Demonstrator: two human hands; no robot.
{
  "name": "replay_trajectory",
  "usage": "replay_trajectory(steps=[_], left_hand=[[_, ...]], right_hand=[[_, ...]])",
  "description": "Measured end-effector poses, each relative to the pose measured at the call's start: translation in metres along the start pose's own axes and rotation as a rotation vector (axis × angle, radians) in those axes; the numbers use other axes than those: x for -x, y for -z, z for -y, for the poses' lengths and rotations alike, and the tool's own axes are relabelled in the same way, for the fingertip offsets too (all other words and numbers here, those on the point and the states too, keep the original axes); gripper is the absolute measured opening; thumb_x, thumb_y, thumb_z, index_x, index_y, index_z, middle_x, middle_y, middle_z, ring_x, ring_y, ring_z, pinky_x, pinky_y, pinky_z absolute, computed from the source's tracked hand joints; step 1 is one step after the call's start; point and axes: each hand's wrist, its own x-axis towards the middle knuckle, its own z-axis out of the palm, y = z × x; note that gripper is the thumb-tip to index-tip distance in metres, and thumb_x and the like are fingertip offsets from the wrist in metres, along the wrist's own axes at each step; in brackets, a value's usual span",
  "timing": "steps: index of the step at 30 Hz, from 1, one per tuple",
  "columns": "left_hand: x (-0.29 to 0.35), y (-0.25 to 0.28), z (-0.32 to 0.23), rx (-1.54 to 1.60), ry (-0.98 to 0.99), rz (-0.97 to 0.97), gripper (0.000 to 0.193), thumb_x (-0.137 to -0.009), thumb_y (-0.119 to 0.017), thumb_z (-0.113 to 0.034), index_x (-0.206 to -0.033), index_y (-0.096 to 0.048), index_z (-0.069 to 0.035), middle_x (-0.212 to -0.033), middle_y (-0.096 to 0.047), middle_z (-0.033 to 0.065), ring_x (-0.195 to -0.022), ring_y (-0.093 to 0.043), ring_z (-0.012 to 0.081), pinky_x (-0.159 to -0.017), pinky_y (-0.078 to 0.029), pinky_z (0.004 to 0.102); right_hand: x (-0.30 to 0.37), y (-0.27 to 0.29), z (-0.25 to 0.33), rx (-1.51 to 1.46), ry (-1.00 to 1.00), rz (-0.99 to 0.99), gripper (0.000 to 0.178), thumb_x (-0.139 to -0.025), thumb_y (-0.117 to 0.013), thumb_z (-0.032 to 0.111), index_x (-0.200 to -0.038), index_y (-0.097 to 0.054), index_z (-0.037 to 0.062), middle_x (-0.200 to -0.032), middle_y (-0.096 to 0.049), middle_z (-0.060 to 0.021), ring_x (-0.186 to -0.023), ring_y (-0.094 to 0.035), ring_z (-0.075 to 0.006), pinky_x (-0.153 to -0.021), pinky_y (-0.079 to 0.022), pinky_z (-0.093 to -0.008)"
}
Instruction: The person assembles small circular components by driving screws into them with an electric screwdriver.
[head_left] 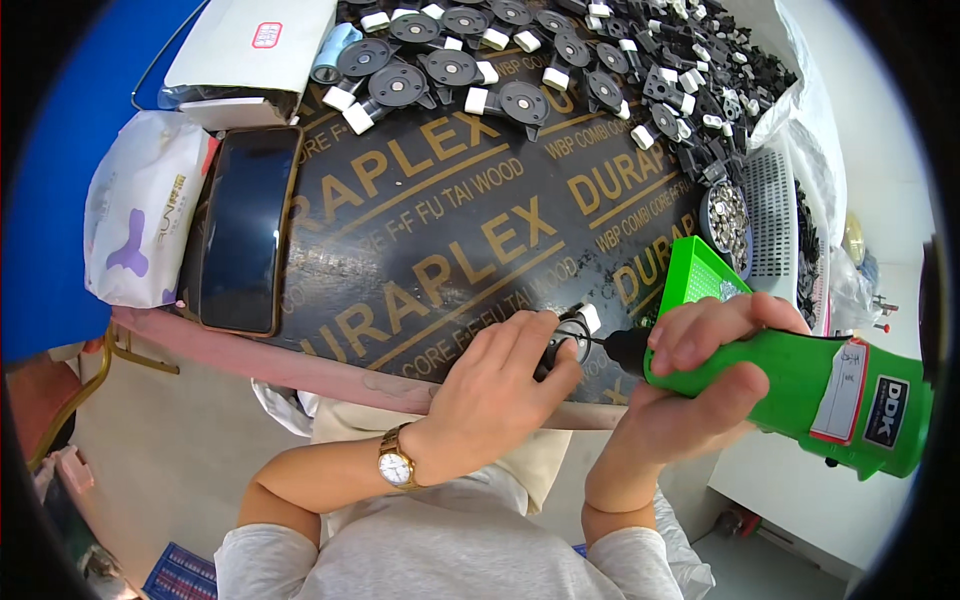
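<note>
A black round plastic part with a white end (571,350) lies near the front edge of the dark printed board (400,260). My left hand (497,392), with a gold watch on its wrist, pins the part down between thumb and fingers. A green electric screwdriver (790,385) is gripped in my right hand (672,420). The tool lies almost level, and its dark tip points left at the part; whether bit and part touch is too small to tell. My fingers cover some of the part.
Similar black round parts (452,68) crowd the far side, beside a heap of small black pieces (700,60). At right are a green tray (684,268), a bowl of small metal pieces (727,220) and a white basket (772,225). A phone (243,230) and tissue pack (140,220) lie left.
</note>
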Motion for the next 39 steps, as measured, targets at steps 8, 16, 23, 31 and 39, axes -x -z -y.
replay_trajectory(steps=[8, 16, 23, 31, 39], left_hand=[[-0.001, -0.005, -0.005, -0.060, -0.020, -0.031, 0.038, -0.069, -0.073, -0.019, -0.104, -0.060, -0.008, -0.110, -0.051, 0.0153, -0.095, -0.055, 0.0319, -0.076, -0.049, 0.0390], [-0.001, -0.020, -0.012, -0.126, -0.105, -0.039, 0.035, -0.067, -0.072, -0.012, -0.099, -0.061, -0.009, -0.104, -0.054, 0.0132, -0.085, -0.058, 0.0267, -0.070, -0.050, 0.0342], [-0.005, -0.005, -0.020, 0.011, -0.154, 0.103, 0.029, -0.071, -0.066, -0.013, -0.099, -0.059, -0.006, -0.109, -0.054, 0.0142, -0.090, -0.058, 0.0270, -0.073, -0.051, 0.0332], [0.150, 0.089, 0.078, 1.448, 1.024, 0.427, 0.049, -0.089, -0.056, -0.045, -0.100, -0.059, 0.002, -0.096, -0.061, 0.0095, -0.082, -0.060, 0.0170, -0.071, -0.049, 0.0291], [0.369, 0.026, 0.269, 0.931, 1.631, -0.161, 0.030, -0.094, -0.047, -0.037, -0.102, -0.056, -0.009, -0.091, -0.059, 0.0039, -0.076, -0.059, 0.0133, -0.064, -0.048, 0.0250]], right_hand=[[0.001, 0.010, -0.003, 0.027, 0.067, -0.025, 0.067, -0.084, -0.060, 0.051, -0.120, -0.035, 0.0011, -0.061, -0.052, -0.0050, -0.046, -0.048, -0.0136, -0.044, -0.041, -0.0245], [-0.004, 0.071, -0.019, -0.438, 0.090, 0.197, 0.075, -0.083, -0.051, 0.061, -0.124, -0.034, -0.0001, -0.061, -0.049, -0.0029, -0.044, -0.043, -0.0124, -0.045, -0.040, -0.0256], [-0.018, 0.110, -0.002, -0.678, 0.210, 0.402, 0.077, -0.077, -0.068, 0.053, -0.122, -0.032, 0.0023, -0.064, -0.055, -0.0040, -0.047, -0.050, -0.0142, -0.045, -0.043, -0.0256], [-0.014, 0.153, -0.037, -0.322, 0.242, 0.173, 0.075, -0.085, -0.050, 0.061, -0.125, -0.037, -0.0016, -0.063, -0.046, -0.0022, -0.045, -0.041, -0.0101, -0.045, -0.036, -0.0240], [-0.012, 0.153, -0.047, -0.308, 0.224, 0.144, 0.078, -0.082, -0.054, 0.061, -0.124, -0.036, -0.0027, -0.062, -0.049, -0.0039, -0.044, -0.043, -0.0118, -0.043, -0.038, -0.0247]])
